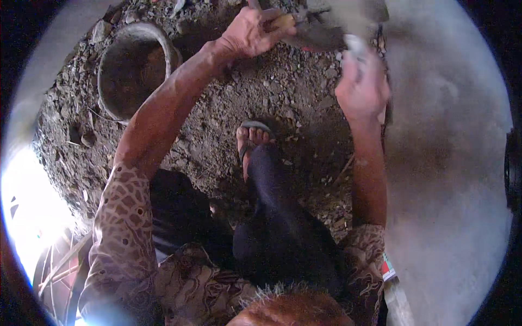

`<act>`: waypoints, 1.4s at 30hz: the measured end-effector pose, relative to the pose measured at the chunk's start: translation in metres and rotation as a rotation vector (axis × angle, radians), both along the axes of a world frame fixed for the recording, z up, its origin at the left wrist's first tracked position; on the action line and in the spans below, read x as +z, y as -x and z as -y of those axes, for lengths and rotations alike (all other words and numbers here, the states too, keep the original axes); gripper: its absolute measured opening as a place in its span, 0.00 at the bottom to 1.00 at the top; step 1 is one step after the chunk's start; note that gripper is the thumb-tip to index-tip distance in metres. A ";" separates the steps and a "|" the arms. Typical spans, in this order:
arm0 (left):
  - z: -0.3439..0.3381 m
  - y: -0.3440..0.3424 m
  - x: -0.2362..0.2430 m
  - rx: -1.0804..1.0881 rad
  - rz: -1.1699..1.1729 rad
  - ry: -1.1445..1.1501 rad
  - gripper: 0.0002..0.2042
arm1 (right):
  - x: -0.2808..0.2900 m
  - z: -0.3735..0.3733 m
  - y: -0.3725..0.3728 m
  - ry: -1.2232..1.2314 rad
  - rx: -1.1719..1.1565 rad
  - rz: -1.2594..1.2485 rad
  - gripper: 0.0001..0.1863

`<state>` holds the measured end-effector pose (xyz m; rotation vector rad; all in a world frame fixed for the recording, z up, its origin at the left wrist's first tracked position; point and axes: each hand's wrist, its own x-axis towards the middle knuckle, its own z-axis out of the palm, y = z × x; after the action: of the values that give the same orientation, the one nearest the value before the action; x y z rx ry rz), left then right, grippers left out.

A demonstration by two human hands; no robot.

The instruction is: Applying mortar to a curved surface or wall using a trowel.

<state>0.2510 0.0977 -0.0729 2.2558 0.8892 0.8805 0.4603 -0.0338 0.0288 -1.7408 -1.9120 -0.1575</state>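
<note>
My left hand (253, 35) is closed on the wooden handle (283, 23) of a tool with a dark grey, mortar-smeared blade (312, 32), apparently a trowel, at the top centre. My right hand (363, 89) is beside the edge of the grey cement surface, fingers curled and blurred by motion, near a pale object (354, 44) too smeared to make out; whether it grips it, I cannot tell. A round, cement-crusted container (133, 57) sits on the ground left of my left hand.
Gravelly soil (288, 98) lies under my sandalled foot (255, 133) and dark-trousered legs. A wide grey cement surface (451, 163) runs down the right side. Sticks (60, 271) lie at lower left beside a brightly lit area. A pale board (399, 304) shows at lower right.
</note>
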 end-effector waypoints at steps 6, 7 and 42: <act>-0.004 0.005 0.015 -0.135 0.210 0.192 0.19 | 0.003 0.000 -0.001 -0.280 0.117 -0.168 0.11; -0.006 0.006 0.020 -0.153 0.131 0.137 0.18 | 0.004 0.001 0.000 -0.112 0.039 -0.134 0.11; 0.008 0.022 0.039 -0.012 0.059 0.049 0.09 | -0.013 0.011 0.014 0.026 -0.136 -0.250 0.15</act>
<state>0.2290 0.0900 -0.0344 2.1795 0.8604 0.9054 0.4460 -0.0446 0.0154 -1.8147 -1.6254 0.0351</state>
